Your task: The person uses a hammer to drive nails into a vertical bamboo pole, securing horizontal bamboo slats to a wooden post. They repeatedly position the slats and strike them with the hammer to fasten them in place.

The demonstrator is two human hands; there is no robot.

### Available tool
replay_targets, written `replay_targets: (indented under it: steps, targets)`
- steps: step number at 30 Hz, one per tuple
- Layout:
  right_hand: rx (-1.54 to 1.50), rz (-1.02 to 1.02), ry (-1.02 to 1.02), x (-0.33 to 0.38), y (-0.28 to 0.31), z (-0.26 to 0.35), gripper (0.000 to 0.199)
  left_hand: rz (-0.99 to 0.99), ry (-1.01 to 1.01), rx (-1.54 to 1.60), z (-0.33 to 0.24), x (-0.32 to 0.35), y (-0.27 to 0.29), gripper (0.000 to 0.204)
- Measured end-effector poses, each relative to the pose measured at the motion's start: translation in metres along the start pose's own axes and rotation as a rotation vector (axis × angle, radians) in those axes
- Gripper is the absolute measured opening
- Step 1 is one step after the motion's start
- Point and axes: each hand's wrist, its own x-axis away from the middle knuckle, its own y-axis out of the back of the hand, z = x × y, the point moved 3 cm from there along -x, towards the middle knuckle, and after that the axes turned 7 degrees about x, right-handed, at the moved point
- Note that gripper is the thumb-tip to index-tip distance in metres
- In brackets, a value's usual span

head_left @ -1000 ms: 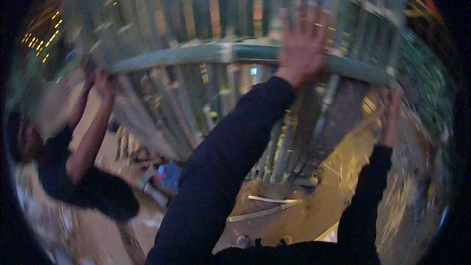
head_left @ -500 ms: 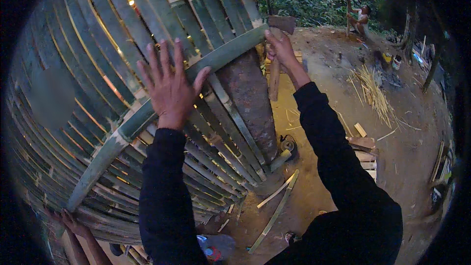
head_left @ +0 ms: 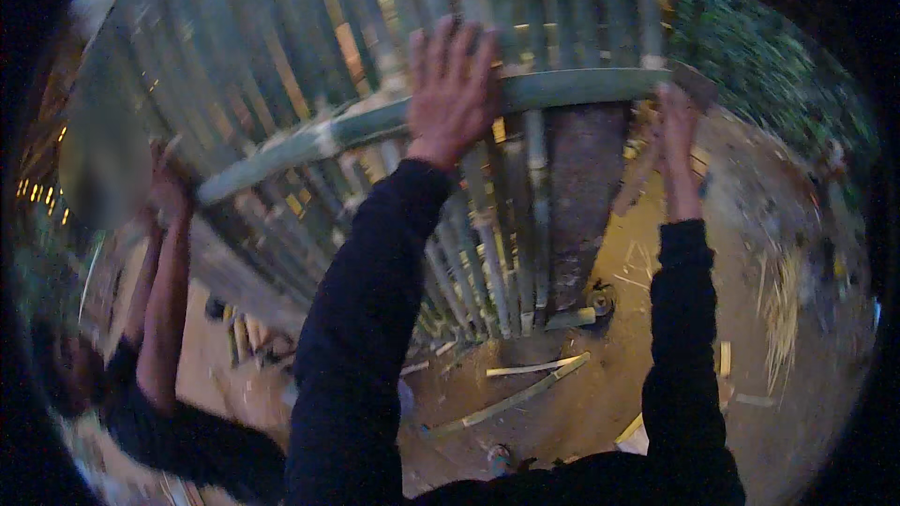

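A green bamboo pole (head_left: 581,89) lies horizontally across a wall of upright bamboo slats (head_left: 356,28). My left hand (head_left: 452,94) presses flat on the pole near its middle, fingers spread. My right hand (head_left: 677,126) grips the pole's right end, next to a dark wooden post (head_left: 583,197). At the left, another person's hand (head_left: 171,195) holds the pole's other end, their arm raised.
The other person (head_left: 159,412) in dark clothes stands at the lower left. Cut bamboo strips (head_left: 525,389) and scraps lie on the dirt ground below. A pile of straw-like shavings (head_left: 783,309) is at the right. Green foliage (head_left: 778,66) shows beyond.
The view has swung so the pole now sits nearly level across the frame. The other person at the left has come back into view. Both my hands stay on the pole.
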Motion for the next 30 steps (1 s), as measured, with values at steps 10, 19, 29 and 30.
replay_targets:
  steps: [10,19,29,30]
  targets:
    - [-0.098,0.036,-0.079,0.011,-0.021,0.010,0.043,-0.026,0.034,-0.079,0.009,0.004,0.007,0.057]
    - [0.589,-0.265,0.709,0.059,-0.019,0.030,0.041,-0.081,-0.014,-0.023,0.007,0.001,0.009,0.049]
    - [0.447,0.090,0.480,0.172,-0.170,0.105,0.052,-0.254,-0.033,0.025,0.022,0.008,0.004,0.054]
    - [0.432,0.058,0.476,0.169,-0.174,0.100,0.054,-0.272,-0.042,0.037,0.021,0.009,0.001,0.053]
